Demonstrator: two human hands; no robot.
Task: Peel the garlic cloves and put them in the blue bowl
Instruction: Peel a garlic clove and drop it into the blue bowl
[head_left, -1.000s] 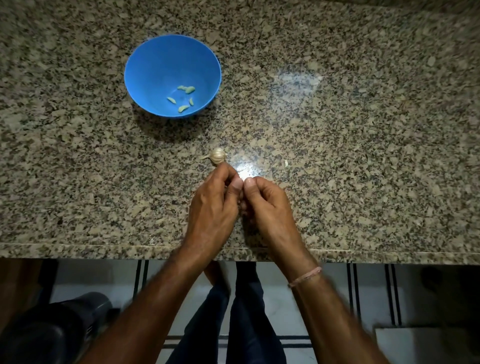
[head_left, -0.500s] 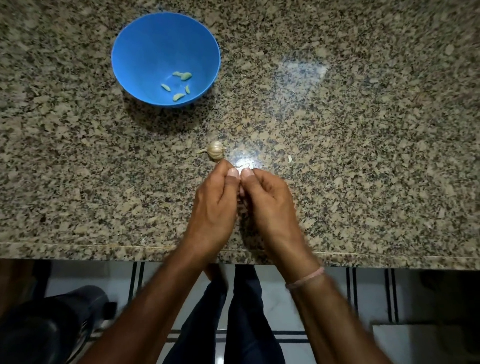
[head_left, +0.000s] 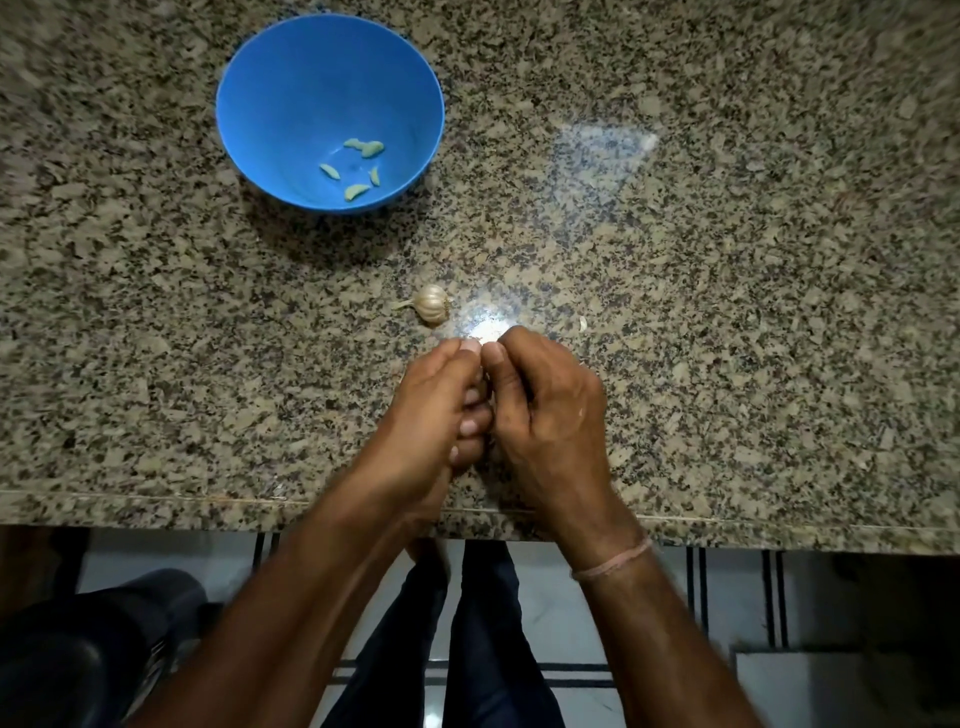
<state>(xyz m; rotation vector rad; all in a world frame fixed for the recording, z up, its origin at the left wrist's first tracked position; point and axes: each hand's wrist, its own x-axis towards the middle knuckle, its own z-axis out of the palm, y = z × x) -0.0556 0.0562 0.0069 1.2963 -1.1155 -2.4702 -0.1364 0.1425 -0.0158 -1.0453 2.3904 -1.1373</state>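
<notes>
A blue bowl stands at the far left of the granite counter with several peeled garlic cloves in its bottom. A small whole garlic bulb lies on the counter between the bowl and my hands. My left hand and my right hand are pressed together just in front of the bulb, thumbs and fingertips pinched on something tiny between them. That item is almost wholly hidden by the fingers. A small pale scrap lies on the counter to the right of my hands.
The speckled granite counter runs the full width, and its front edge passes under my wrists. Below it are my legs, a tiled floor and a dark object at lower left.
My hands stay pinched together with only slight finger shifts. The view has shifted a little, so the bowl sits higher in the frame than a second ago.
</notes>
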